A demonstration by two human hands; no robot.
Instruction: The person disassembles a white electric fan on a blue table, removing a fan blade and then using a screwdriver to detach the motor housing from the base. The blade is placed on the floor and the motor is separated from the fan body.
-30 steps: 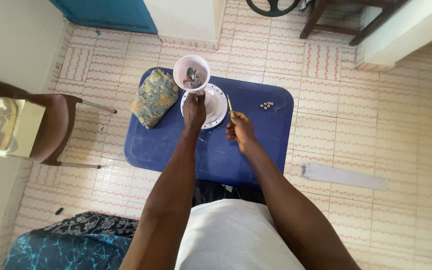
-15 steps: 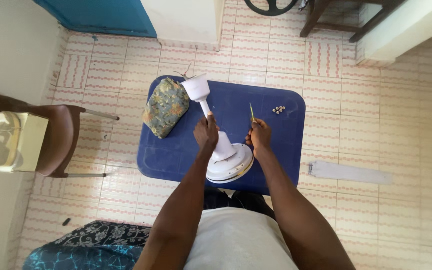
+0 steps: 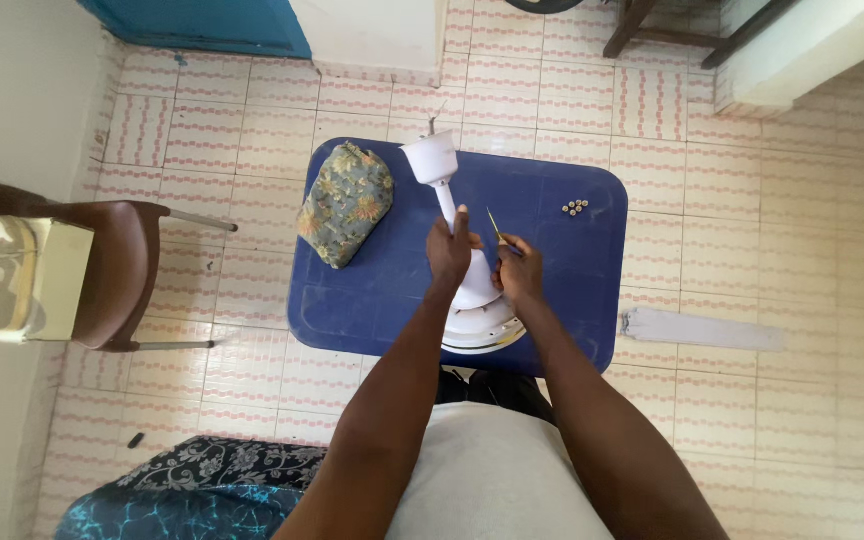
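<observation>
The white fan motor point(image 3: 472, 300) is being gripped at its stem by the left hand point(image 3: 449, 250); a thin screwdriver point(image 3: 493, 226) is being pinched, apparently, in the right hand point(image 3: 520, 272). Overhanging the blue table point(image 3: 352, 300) edge, the motor is being risked to tipping off.

Bright, even daylight; soft shadows, slight wide-angle distortion.

White fan motor point(image 3: 464, 280) (tilted), thin screwdriver point(image 3: 495, 226)

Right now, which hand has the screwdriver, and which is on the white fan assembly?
The right hand holds the thin screwdriver, its tip pointing up and away. The left hand grips the downrod of the white fan assembly lying on the blue table.
</observation>
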